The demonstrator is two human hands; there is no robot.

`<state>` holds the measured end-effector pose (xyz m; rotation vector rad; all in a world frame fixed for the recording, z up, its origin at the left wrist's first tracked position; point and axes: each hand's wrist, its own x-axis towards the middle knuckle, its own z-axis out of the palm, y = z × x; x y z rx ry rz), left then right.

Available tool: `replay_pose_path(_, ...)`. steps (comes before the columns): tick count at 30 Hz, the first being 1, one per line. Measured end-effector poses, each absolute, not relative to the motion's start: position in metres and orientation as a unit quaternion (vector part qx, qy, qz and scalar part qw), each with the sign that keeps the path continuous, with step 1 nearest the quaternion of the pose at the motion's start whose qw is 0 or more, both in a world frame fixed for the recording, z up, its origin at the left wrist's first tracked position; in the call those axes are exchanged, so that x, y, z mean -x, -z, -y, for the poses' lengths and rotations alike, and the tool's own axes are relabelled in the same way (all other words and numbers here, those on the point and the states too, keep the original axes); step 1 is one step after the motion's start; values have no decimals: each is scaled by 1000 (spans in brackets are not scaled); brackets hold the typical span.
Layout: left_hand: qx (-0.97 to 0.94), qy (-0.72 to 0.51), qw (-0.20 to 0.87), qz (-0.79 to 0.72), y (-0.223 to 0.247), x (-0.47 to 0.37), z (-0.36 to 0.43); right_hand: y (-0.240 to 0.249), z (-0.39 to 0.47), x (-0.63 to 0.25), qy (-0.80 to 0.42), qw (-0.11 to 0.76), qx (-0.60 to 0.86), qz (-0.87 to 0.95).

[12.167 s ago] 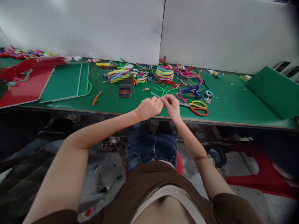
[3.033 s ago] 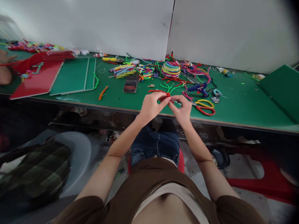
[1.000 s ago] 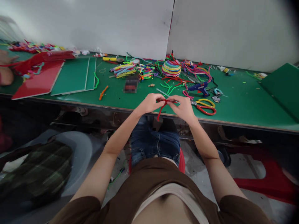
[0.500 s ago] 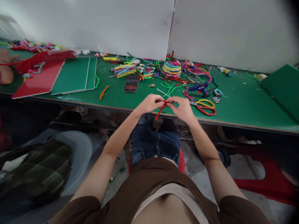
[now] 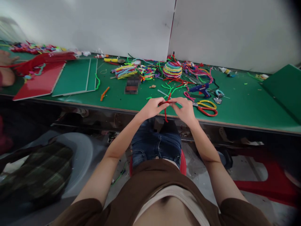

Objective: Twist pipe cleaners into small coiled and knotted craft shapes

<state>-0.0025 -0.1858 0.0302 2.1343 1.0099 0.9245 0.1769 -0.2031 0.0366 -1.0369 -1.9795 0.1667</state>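
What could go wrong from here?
Held by the left hand and right hand at the table's front edge, the red fuzzy stem might fall if they slip. The scissors lie close beside the right hand and could get bumped. The glue gun behind them may be hot; that can't be seen.

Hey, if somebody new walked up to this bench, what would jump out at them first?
Probably the rainbow-striped ball, near the back of the green bench by the white wall. Next, the bright red fuzzy stem held between the left hand and right hand at the front edge, then the scissors with one yellow and one red handle, just right of the hands.
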Motion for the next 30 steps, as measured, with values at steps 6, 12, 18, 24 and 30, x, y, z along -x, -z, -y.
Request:
replay_pose_path(6, -835, -358, 172, -380, -27, -6, 187, -39, 212, -173, -76, 460, 425, 776)
replay_pose_path(12, -770, -501, 139, -369, -11, -19, 196, -31, 223, -162, -83, 519, 445, 725)
replay_pose_path(18, -693, -570, 161, -411, -5, -38, 205, -14, 224, -153, -21, 568, 448, 690)
replay_pose_path(24, -645, -574, 273, -424, -3, -49, 206, -2, 220, -151, 8, 575, 463, 674)
replay_pose_path(30, -647, -589, 256, -411, 1, -39, 207, -10, 224, -161, -117, 558, 412, 711)
